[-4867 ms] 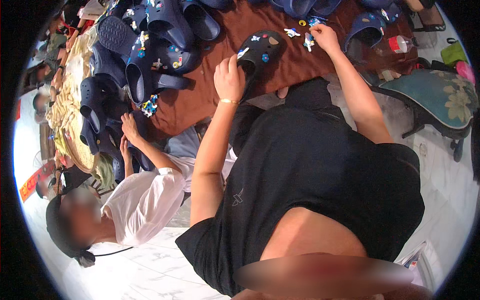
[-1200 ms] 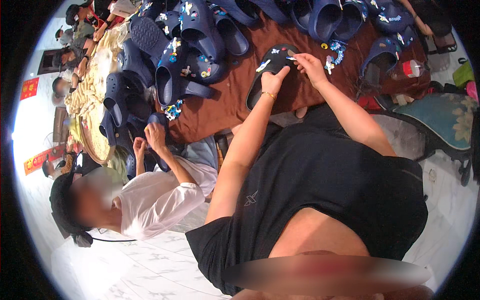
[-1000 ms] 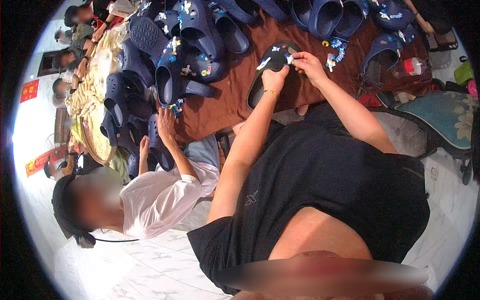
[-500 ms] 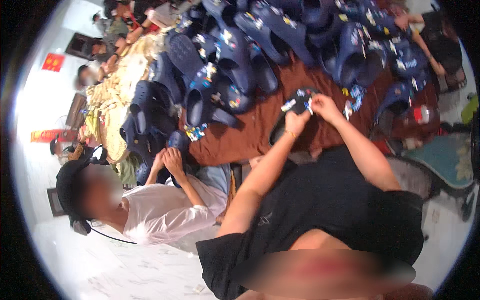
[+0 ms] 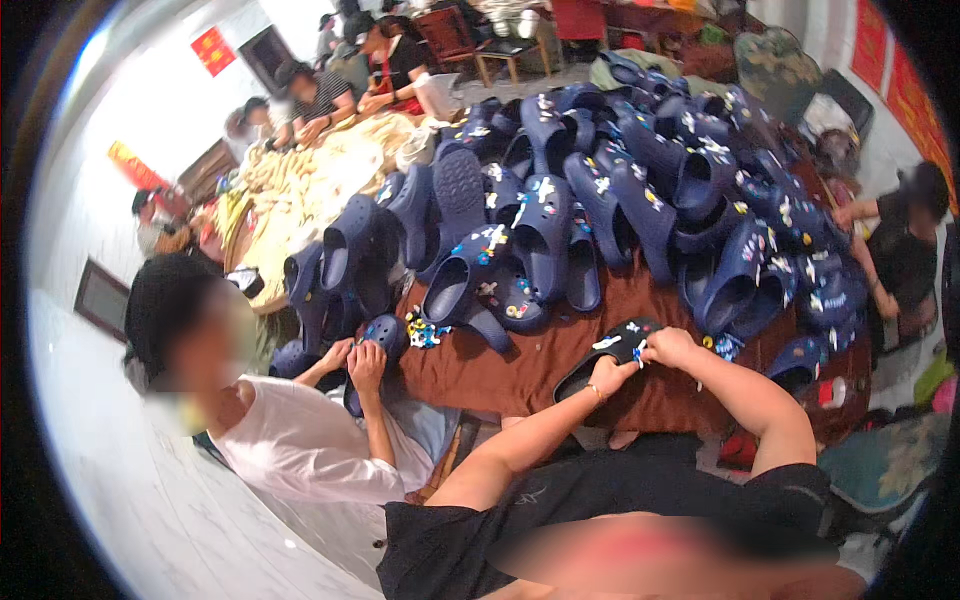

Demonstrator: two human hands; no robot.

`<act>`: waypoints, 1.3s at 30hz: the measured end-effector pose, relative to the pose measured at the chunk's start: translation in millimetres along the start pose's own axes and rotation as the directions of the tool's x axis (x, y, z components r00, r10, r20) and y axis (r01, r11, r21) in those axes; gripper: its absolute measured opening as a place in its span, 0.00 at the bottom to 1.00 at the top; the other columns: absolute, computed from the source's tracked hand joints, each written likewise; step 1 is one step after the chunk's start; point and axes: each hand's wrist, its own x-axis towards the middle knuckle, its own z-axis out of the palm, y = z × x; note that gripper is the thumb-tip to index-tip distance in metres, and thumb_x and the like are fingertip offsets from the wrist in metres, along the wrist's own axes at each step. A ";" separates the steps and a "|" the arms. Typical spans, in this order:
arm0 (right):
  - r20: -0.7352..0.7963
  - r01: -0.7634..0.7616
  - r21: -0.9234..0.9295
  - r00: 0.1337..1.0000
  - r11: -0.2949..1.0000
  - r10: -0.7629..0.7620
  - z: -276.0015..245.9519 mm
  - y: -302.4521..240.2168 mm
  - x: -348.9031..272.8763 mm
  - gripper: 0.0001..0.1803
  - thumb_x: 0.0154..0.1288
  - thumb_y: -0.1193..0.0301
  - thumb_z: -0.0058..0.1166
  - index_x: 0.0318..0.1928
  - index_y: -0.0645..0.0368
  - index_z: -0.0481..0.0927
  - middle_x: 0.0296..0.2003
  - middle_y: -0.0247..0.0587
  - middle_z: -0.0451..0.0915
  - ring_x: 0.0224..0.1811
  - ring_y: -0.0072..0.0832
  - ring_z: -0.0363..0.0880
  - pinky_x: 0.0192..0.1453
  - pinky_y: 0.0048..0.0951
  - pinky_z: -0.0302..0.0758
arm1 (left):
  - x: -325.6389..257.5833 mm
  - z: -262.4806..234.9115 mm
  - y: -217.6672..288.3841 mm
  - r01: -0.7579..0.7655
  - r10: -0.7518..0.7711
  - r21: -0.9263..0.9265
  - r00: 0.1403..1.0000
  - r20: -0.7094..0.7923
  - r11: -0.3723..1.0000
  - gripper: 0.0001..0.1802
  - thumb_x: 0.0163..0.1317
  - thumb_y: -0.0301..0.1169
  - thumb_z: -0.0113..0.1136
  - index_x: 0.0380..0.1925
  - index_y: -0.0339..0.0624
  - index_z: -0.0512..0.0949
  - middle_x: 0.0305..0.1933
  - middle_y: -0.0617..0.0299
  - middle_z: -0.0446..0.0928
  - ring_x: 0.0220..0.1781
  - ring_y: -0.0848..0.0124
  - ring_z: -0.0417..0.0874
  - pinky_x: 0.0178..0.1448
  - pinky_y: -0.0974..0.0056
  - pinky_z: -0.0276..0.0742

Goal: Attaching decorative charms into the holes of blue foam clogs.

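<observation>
A black clog (image 5: 577, 377) with white and coloured charms on its toe lies at the near edge of the brown cloth. My left hand (image 5: 612, 374) is closed round the side of its toe part. Fingertips of my right hand (image 5: 672, 346) are pinched together at the toe, on a small white-and-blue shoe charm (image 5: 638, 354) whose details are too small to read. Just beyond my right hand lies a small heap of blue and white charms (image 5: 724, 347). Another colourful charm heap (image 5: 426, 331) rests on the cloth further left.
Navy clogs (image 5: 543, 235) with charms are piled across the brown-clothed table (image 5: 470, 378). At my left, a person in a white shirt (image 5: 310, 435) handles a navy clog (image 5: 385, 335). Someone in black (image 5: 893, 245) sits at the right. Beige pieces (image 5: 310, 185) cover another table, with people behind.
The view has tilted up, so the table and my hands appear lower and more of the room shows. Both hands stay at the black clog's toe.
</observation>
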 end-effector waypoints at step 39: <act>-0.679 0.212 0.115 0.730 0.971 -0.079 50.4 -20.1 -33.4 0.14 0.51 0.73 0.60 0.37 0.59 0.70 0.33 0.46 0.73 0.34 0.47 0.76 0.37 0.43 0.73 | 22.1 11.3 -19.2 0.043 -0.026 0.095 0.985 -0.172 0.995 0.31 0.41 0.48 0.67 0.38 0.31 0.80 0.41 0.40 0.80 0.46 0.53 0.81 0.51 0.57 0.75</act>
